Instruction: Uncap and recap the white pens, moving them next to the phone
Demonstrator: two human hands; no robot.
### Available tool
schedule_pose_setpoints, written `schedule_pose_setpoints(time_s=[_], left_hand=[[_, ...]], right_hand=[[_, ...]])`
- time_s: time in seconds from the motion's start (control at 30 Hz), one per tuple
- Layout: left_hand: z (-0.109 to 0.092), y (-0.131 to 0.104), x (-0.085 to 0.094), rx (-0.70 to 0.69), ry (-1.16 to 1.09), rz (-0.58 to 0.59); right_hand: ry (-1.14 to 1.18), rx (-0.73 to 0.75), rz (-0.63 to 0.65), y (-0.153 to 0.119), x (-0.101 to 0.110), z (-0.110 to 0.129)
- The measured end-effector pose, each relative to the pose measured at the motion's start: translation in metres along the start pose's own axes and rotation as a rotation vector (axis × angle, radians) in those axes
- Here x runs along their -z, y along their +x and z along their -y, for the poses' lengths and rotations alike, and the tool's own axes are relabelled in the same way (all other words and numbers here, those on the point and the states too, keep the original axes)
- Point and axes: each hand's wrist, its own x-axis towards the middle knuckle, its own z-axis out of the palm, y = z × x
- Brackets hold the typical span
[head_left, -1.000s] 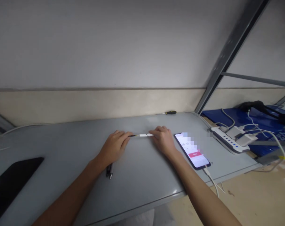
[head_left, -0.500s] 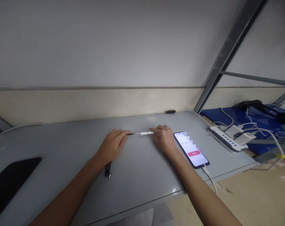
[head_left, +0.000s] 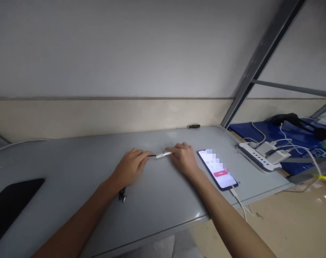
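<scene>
Over the grey table (head_left: 157, 204), my left hand (head_left: 132, 166) pinches a thin black rod (head_left: 152, 156) with a yellowish part near its right end. My right hand (head_left: 183, 157) is closed on a white, partly clear tube (head_left: 164, 154), its index finger lying along the top. The rod's right end meets the tube's left end, and its tip is inside or behind the tube; which one is too small to tell. A small black and silver object (head_left: 123, 196) lies below my left wrist, partly hidden by it.
A lit phone (head_left: 218, 170) with a cable lies right of my right hand. Behind is a screwdriver (head_left: 193, 126) by the wall. A power strip (head_left: 258, 157) with plugs sits at the right, a black flat object (head_left: 14, 204) at the left.
My hands have come closer together. The gap between the black rod and the white tube has closed, and the rod's thin light tip no longer shows. The view has shifted slightly.
</scene>
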Motion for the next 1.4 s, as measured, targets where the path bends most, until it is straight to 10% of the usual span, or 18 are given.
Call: schedule_pose_setpoints(time_s=[1.4], left_hand=[[-0.008,0.0,-0.005,0.054,-0.03,-0.01]], right_hand=[[0.172,0.096,-0.075,-0.002,-0.007,0.006]])
